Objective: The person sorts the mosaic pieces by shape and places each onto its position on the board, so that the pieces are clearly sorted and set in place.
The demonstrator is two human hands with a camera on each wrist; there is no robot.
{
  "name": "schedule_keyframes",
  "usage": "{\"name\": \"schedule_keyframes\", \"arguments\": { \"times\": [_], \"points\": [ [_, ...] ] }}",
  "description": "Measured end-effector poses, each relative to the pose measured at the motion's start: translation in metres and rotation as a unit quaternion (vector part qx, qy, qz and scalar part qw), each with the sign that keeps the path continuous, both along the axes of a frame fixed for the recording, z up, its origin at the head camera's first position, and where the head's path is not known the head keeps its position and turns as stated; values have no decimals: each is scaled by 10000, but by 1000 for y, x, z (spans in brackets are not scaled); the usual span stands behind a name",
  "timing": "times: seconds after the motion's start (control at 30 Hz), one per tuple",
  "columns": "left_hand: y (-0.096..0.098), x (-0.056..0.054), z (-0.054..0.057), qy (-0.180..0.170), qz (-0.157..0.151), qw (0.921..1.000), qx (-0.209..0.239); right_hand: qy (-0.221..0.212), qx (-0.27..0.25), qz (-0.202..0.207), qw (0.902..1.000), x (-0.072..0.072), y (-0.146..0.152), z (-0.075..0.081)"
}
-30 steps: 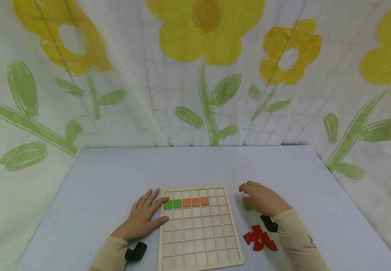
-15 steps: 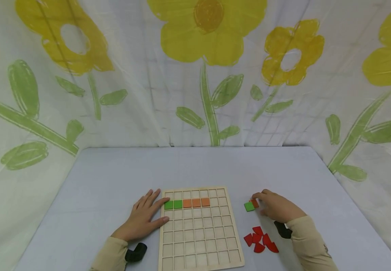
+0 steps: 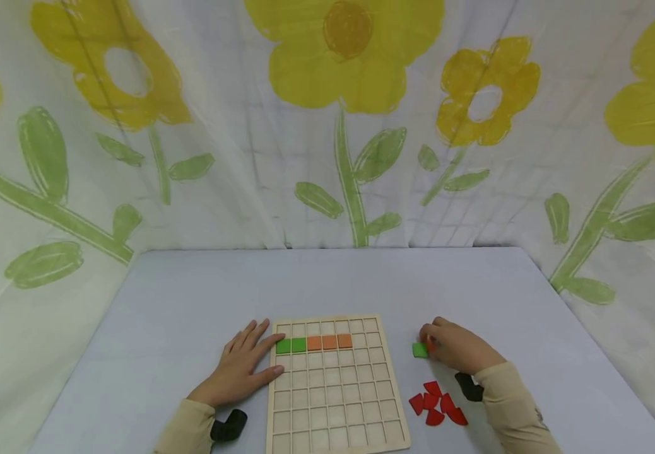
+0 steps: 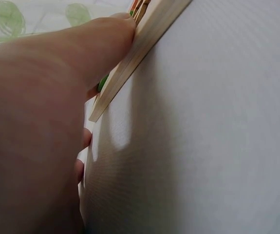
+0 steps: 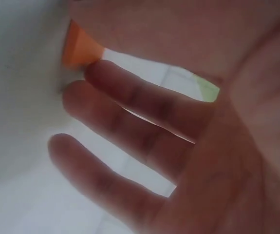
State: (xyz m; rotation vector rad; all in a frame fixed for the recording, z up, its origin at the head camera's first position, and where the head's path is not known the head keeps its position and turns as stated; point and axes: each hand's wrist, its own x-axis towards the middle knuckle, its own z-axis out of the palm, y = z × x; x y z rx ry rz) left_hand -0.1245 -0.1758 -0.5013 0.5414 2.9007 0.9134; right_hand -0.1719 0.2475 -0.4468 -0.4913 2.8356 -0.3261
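Note:
My left hand (image 3: 236,372) rests with fingers spread at the left rim of a wooden grid board (image 3: 327,397). In the left wrist view its thumb (image 4: 110,41) lies over the board's edge (image 4: 130,68). A row in the board holds two green square tiles (image 3: 291,345) followed by three orange tiles (image 3: 329,342). Right of the board, my right hand (image 3: 464,347) pinches a loose orange tile (image 5: 84,46), mostly hidden by its fingers in the head view. Against this tile's left side sits a loose green tile (image 3: 419,350).
Several red quarter-circle pieces (image 3: 434,417) lie between the board's right side and my right sleeve (image 3: 512,407). A white cloth with painted flowers (image 3: 347,28) hangs behind the white table (image 3: 191,284).
My right hand has drawn back to the right, uncovering the green tile, and its fingers have closed on the orange tile. My left hand has stayed on the board's edge.

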Motion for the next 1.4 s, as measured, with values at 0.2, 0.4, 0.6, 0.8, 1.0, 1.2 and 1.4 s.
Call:
{"name": "schedule_keyframes", "arguments": {
  "times": [0.2, 0.4, 0.6, 0.8, 1.0, 1.2, 1.4],
  "points": [
    [1, 0, 1, -52, 10, 10000, -57, 261, 68, 115, 9996, 0, 3, -3],
    [0, 0, 1, -13, 3, 10000, -16, 411, 90, 247, 9988, 0, 6, -3],
    [1, 0, -2, 28, -9, 10000, 16, 305, 72, 83, 9995, 1, 7, 0],
    [2, 0, -1, -23, -27, 10000, 57, 282, 100, -86, 9995, -3, 3, 5],
    [-1, 1, -1, 77, 13, 10000, 54, 375, -154, 310, 9987, -14, -22, 22],
    [-1, 1, -2, 151, -39, 9998, 93, 513, -408, 1092, 9919, -22, -53, 33],
    [-1, 0, 0, 58, -71, 9999, 125, 601, -582, 1689, 9821, -26, -76, 20]
  ]
}}
